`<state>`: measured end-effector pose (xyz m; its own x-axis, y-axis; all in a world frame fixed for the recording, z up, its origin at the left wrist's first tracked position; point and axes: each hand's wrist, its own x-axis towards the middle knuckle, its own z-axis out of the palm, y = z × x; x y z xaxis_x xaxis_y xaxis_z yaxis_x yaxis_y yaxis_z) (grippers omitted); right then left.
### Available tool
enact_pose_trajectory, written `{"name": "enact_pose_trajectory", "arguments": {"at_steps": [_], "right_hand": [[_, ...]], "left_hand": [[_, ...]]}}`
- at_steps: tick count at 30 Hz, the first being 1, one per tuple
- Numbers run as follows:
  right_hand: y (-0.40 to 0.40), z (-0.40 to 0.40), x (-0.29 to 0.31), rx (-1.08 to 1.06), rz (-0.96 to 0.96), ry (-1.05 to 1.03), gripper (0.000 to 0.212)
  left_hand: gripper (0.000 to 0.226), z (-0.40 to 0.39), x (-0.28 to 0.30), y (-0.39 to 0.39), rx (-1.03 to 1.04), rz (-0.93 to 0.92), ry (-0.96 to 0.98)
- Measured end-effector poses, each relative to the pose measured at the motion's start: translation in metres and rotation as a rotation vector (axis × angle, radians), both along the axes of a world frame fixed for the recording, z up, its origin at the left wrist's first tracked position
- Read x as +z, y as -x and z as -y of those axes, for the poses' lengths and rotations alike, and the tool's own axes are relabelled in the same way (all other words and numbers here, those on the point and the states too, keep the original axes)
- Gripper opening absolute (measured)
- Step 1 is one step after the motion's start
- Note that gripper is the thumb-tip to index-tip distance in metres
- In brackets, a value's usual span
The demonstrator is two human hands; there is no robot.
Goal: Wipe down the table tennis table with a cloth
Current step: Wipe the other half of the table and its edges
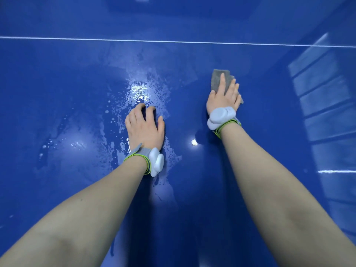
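Fingers [224,84] of right hand [223,95] lay straight, pressed flat on grey cloth [219,78] at two o'clock on blue table [57,74]. Left hand [145,126] at centre, fingertips bent, braced on wet patch [139,92], gripped nothing. White line [115,39] at twelve.

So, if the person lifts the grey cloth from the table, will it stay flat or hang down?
The grey cloth would probably hang limp: it lies thin and creased under the flat right hand. It likely slides easily on the glossy table, and may be damp, since water droplets show nearby.
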<state>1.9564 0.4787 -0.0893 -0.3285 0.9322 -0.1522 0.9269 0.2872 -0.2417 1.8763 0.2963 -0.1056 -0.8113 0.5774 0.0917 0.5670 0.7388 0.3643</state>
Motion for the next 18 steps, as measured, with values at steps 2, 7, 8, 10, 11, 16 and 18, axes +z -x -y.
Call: {"name": "enact_pose_trajectory", "arguments": {"at_steps": [2,7,8,10,11,16,18], "right_hand": [[0.016,0.01,-0.002,-0.07,-0.086,-0.028,0.056],[0.058,0.037,0.004,0.313,-0.083,0.035,0.049],[0.064,0.041,0.007,0.416,-0.112,0.076,0.049],[0.066,0.047,0.008,0.596,-0.178,0.122,0.049],[0.063,0.046,0.007,0.649,-0.193,0.092,0.047],[0.045,0.02,0.007,0.338,-0.057,-0.141,0.038],[0.04,0.013,0.008,0.208,0.004,-0.124,0.039]], "left_hand": [[0.03,0.0,0.0,0.0,0.001,0.006,0.0],[0.038,-0.001,0.0,0.002,0.005,-0.013,-0.005],[0.04,-0.001,0.0,0.002,0.006,-0.011,-0.006],[0.041,-0.001,0.0,0.002,0.006,-0.007,-0.008],[0.04,-0.001,0.0,0.002,0.007,-0.009,-0.011],[0.029,-0.001,0.001,0.001,0.015,0.026,-0.037],[0.028,-0.001,0.003,0.001,0.016,0.042,-0.057]]}}
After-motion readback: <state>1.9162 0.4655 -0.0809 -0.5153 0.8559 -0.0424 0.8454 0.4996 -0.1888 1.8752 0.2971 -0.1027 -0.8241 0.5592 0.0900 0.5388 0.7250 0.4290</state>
